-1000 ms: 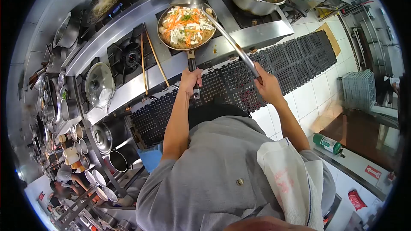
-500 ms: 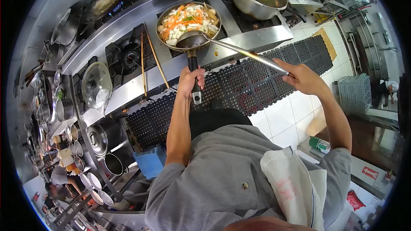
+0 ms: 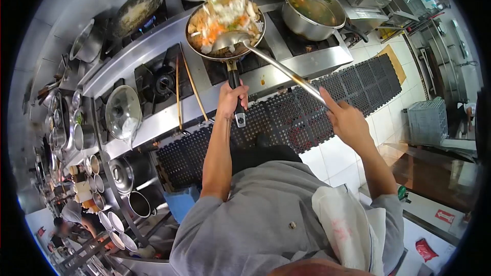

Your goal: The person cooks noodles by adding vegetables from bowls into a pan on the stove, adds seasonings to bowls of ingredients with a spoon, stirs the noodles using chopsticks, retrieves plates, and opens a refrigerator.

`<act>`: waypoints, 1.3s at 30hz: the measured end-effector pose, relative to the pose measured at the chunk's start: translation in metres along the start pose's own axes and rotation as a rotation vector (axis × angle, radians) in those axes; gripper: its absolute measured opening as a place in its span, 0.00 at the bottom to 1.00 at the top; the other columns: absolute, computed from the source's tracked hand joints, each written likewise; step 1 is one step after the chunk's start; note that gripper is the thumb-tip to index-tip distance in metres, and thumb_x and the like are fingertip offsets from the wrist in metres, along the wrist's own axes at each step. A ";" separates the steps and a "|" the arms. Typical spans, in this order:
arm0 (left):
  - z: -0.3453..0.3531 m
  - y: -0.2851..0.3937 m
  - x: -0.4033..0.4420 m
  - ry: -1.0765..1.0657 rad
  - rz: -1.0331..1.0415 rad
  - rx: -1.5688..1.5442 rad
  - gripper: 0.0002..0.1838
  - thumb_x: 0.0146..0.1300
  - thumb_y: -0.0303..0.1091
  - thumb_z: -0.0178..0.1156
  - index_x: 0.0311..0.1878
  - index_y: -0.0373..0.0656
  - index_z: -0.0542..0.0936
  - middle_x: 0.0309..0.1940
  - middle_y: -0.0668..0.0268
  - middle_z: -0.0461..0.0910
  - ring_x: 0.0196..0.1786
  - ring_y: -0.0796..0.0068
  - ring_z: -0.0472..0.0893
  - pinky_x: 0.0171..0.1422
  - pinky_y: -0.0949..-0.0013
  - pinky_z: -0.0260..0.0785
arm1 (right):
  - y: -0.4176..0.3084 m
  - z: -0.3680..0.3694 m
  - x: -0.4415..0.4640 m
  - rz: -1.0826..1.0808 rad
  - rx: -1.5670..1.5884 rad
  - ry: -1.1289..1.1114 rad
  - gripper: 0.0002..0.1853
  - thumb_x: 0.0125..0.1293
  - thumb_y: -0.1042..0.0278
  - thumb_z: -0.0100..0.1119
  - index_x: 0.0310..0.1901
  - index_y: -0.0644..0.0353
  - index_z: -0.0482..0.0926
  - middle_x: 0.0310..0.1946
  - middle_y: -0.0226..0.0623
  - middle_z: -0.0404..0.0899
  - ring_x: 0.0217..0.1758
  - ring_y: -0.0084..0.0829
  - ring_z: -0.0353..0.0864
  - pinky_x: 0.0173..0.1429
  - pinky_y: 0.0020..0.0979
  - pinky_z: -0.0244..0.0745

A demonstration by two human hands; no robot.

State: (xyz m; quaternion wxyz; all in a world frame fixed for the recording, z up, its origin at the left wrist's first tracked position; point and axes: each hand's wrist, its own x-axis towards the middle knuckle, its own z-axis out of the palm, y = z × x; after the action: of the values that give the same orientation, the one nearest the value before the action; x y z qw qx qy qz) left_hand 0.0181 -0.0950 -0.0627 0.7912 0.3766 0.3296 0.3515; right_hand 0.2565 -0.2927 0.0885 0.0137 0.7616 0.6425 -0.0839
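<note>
My left hand (image 3: 232,101) is wrapped round the black handle of a frying pan (image 3: 192,45) over the front stove burner. Sliced vegetables (image 3: 225,18), orange strips and white pieces among them, fill the pan; some rise blurred above its far rim. In my right hand (image 3: 349,125) is the end of a long metal ladle (image 3: 286,71). The ladle's bowl lies at the near side of the pan, against the food.
A pot of soup (image 3: 313,29) stands right of the pan. To the left, two long wooden sticks (image 3: 192,83) and a glass lid (image 3: 123,111) lie on the stove. A wok (image 3: 138,13) sits over a blue flame behind. Black matting (image 3: 327,107) covers the floor.
The vegetables have been thrown upward and toward the pan's far side. My right hand has moved left and down with the ladle, its bowl still at the near side of the pan.
</note>
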 end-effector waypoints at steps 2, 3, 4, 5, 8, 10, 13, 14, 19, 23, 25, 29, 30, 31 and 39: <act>-0.006 -0.014 0.003 -0.015 -0.049 -0.064 0.11 0.56 0.24 0.59 0.36 0.41 0.65 0.15 0.70 0.63 0.13 0.77 0.67 0.15 0.71 0.62 | 0.005 -0.004 -0.015 -0.041 0.262 -0.012 0.36 0.62 0.73 0.57 0.71 0.40 0.58 0.28 0.49 0.76 0.23 0.50 0.76 0.31 0.43 0.72; -0.009 -0.022 0.002 -0.009 -0.058 -0.078 0.11 0.56 0.24 0.59 0.36 0.41 0.65 0.15 0.70 0.63 0.13 0.77 0.67 0.15 0.71 0.62 | 0.002 -0.009 -0.017 0.009 0.363 -0.048 0.35 0.61 0.72 0.58 0.70 0.43 0.61 0.27 0.51 0.77 0.31 0.51 0.80 0.38 0.47 0.73; -0.007 -0.026 0.002 0.021 -0.071 -0.086 0.11 0.56 0.24 0.59 0.36 0.41 0.65 0.15 0.70 0.64 0.13 0.78 0.67 0.15 0.71 0.62 | 0.000 -0.012 -0.010 0.008 0.352 -0.060 0.35 0.61 0.72 0.58 0.70 0.43 0.61 0.27 0.51 0.77 0.31 0.51 0.80 0.38 0.47 0.73; -0.009 -0.031 -0.002 0.057 -0.093 -0.092 0.11 0.56 0.24 0.59 0.36 0.41 0.65 0.15 0.70 0.64 0.13 0.78 0.68 0.15 0.72 0.63 | -0.002 -0.012 -0.002 0.002 0.398 -0.028 0.35 0.61 0.73 0.58 0.70 0.44 0.60 0.28 0.53 0.77 0.32 0.53 0.79 0.38 0.47 0.72; -0.025 -0.054 -0.002 0.024 -0.118 -0.032 0.11 0.56 0.24 0.59 0.36 0.41 0.65 0.15 0.70 0.64 0.13 0.78 0.68 0.15 0.72 0.63 | -0.007 0.002 0.041 0.026 0.412 -0.009 0.35 0.61 0.73 0.58 0.70 0.48 0.60 0.30 0.56 0.77 0.33 0.57 0.77 0.38 0.48 0.71; -0.029 -0.059 -0.005 0.021 -0.141 -0.034 0.10 0.57 0.25 0.58 0.35 0.41 0.65 0.15 0.71 0.65 0.12 0.78 0.68 0.15 0.72 0.63 | -0.003 0.023 0.068 -0.027 0.299 0.103 0.35 0.61 0.74 0.57 0.70 0.48 0.60 0.29 0.55 0.78 0.33 0.57 0.78 0.38 0.49 0.70; -0.030 -0.054 -0.003 0.002 -0.126 -0.072 0.10 0.57 0.25 0.58 0.35 0.41 0.65 0.16 0.71 0.65 0.13 0.79 0.68 0.15 0.72 0.63 | 0.002 0.032 0.076 -0.075 0.311 0.060 0.35 0.61 0.74 0.57 0.70 0.47 0.59 0.27 0.54 0.77 0.31 0.54 0.78 0.39 0.48 0.70; -0.028 -0.047 -0.002 -0.001 -0.118 -0.069 0.10 0.57 0.25 0.58 0.35 0.41 0.65 0.16 0.71 0.65 0.13 0.79 0.68 0.15 0.72 0.63 | 0.003 0.021 0.072 -0.078 0.310 0.068 0.35 0.61 0.74 0.57 0.70 0.47 0.59 0.27 0.54 0.77 0.31 0.54 0.78 0.39 0.48 0.70; -0.019 -0.024 -0.010 0.005 -0.120 -0.129 0.10 0.57 0.23 0.58 0.35 0.41 0.65 0.16 0.70 0.65 0.13 0.78 0.68 0.14 0.72 0.63 | 0.030 -0.052 0.041 -0.116 0.357 -0.301 0.35 0.61 0.73 0.57 0.70 0.45 0.60 0.24 0.53 0.76 0.26 0.47 0.77 0.38 0.45 0.71; -0.010 0.011 0.003 -0.037 -0.042 -0.056 0.09 0.58 0.25 0.58 0.35 0.42 0.65 0.16 0.70 0.65 0.13 0.78 0.68 0.15 0.71 0.62 | 0.009 -0.066 0.058 -0.064 0.114 -0.243 0.35 0.62 0.74 0.56 0.71 0.41 0.59 0.28 0.53 0.77 0.29 0.48 0.80 0.39 0.47 0.72; -0.002 0.037 0.014 -0.040 0.040 -0.009 0.08 0.58 0.25 0.56 0.35 0.42 0.65 0.16 0.69 0.65 0.13 0.76 0.68 0.15 0.70 0.61 | 0.001 -0.050 0.059 -0.049 0.040 -0.144 0.37 0.61 0.74 0.56 0.72 0.41 0.57 0.30 0.54 0.77 0.29 0.50 0.80 0.39 0.48 0.74; -0.016 0.014 0.023 -0.094 0.027 -0.022 0.09 0.57 0.21 0.54 0.37 0.41 0.64 0.16 0.65 0.64 0.13 0.73 0.68 0.16 0.67 0.63 | -0.019 -0.001 0.059 -0.022 -0.085 0.039 0.42 0.56 0.76 0.55 0.73 0.41 0.52 0.34 0.56 0.76 0.28 0.53 0.80 0.34 0.49 0.77; -0.022 0.007 0.021 -0.081 0.022 -0.010 0.09 0.57 0.21 0.54 0.37 0.41 0.64 0.16 0.66 0.64 0.13 0.73 0.68 0.15 0.67 0.63 | -0.022 0.008 0.057 -0.023 -0.072 0.090 0.43 0.55 0.77 0.54 0.73 0.41 0.52 0.33 0.56 0.76 0.27 0.53 0.80 0.33 0.49 0.77; -0.018 0.011 0.016 -0.074 0.024 -0.006 0.09 0.57 0.22 0.54 0.37 0.41 0.64 0.16 0.66 0.64 0.13 0.74 0.68 0.15 0.68 0.63 | -0.023 0.012 0.050 -0.029 -0.049 0.097 0.40 0.59 0.75 0.54 0.73 0.41 0.53 0.31 0.54 0.75 0.26 0.52 0.80 0.32 0.49 0.76; -0.019 -0.010 -0.015 0.013 -0.084 -0.141 0.09 0.57 0.25 0.57 0.34 0.42 0.65 0.16 0.70 0.64 0.13 0.80 0.67 0.14 0.72 0.62 | -0.015 -0.003 -0.015 -0.018 0.422 -0.108 0.36 0.61 0.73 0.57 0.71 0.42 0.59 0.26 0.50 0.76 0.29 0.52 0.78 0.36 0.47 0.73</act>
State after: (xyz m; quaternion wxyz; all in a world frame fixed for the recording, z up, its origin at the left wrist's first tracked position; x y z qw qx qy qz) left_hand -0.0025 -0.1048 -0.0763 0.8276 0.3032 0.3249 0.3428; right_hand 0.2401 -0.3049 0.0950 -0.1125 0.7362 0.6158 -0.2572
